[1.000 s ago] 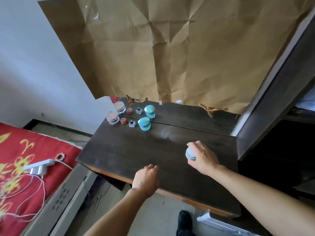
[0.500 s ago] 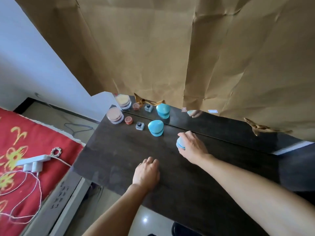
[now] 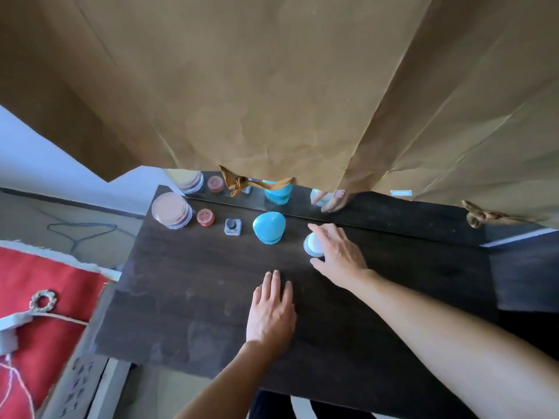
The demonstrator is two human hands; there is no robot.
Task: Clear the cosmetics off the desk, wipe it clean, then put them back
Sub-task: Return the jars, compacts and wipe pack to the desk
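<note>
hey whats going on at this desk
A person stands at a dark desk. Their right hand grips a pale blue jar at the right end of a row of cosmetics by the mirror: a teal jar, a small square bottle, a little red pot and a clear jar with a pink lid. Their left hand rests flat on the desk, holding nothing. It looks like the items are being put back.

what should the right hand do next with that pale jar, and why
Probably let go and lift away. The right hand grips the pale jar, which seems to sit on the desk by now, just right of the teal jar and apart from it. The left hand lies flat on the desk and holds nothing, so nothing else waits to be set down.
</note>
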